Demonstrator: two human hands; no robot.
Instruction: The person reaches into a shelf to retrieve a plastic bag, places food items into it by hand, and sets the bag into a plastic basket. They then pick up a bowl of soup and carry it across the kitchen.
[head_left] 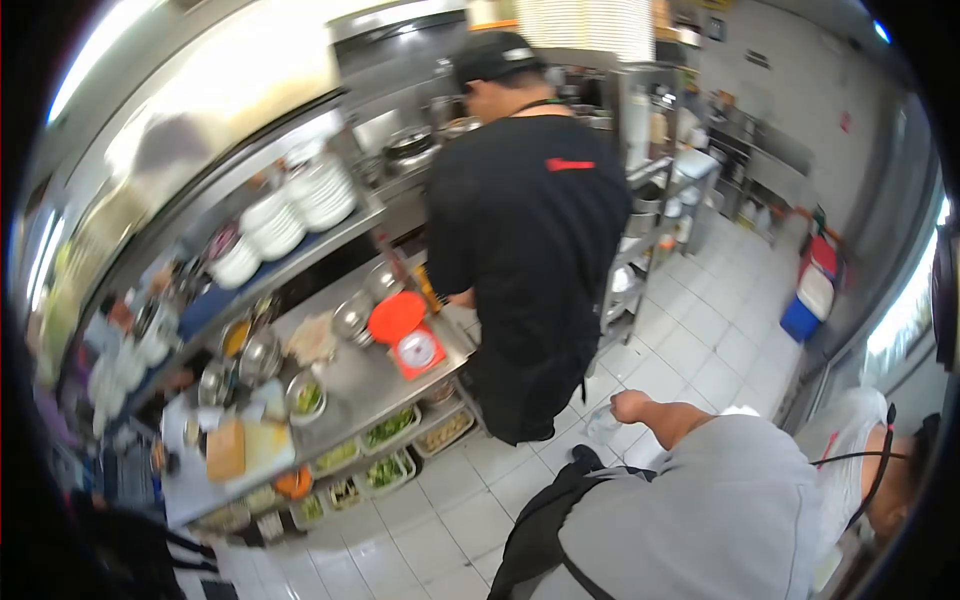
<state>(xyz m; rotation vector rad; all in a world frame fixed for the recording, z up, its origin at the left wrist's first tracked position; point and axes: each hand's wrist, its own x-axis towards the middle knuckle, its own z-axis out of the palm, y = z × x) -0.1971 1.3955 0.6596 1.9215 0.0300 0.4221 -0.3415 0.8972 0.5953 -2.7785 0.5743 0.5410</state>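
Neither my left hand nor my right hand shows in the head view. A person in a black shirt (540, 210) stands with their back to me at the steel counter (345, 395). At the lower right another person in a grey shirt (700, 510) leans over, and their hand (628, 407) is by a pale, see-through item (602, 425) that I cannot make out. On the counter is a red kitchen scale (417, 350) with an orange-red pan (396, 317). Metal bowls (352, 316) and a bowl of greens (306, 396) stand beside it.
Stacked white plates (320, 195) fill a shelf over the counter. A tan block (226, 450) sits on a white board (262, 450). Vegetable trays (388, 428) are below. Beyond are a metal rack (640, 215), a blue-and-red cooler (808, 300) and tiled floor (440, 515).
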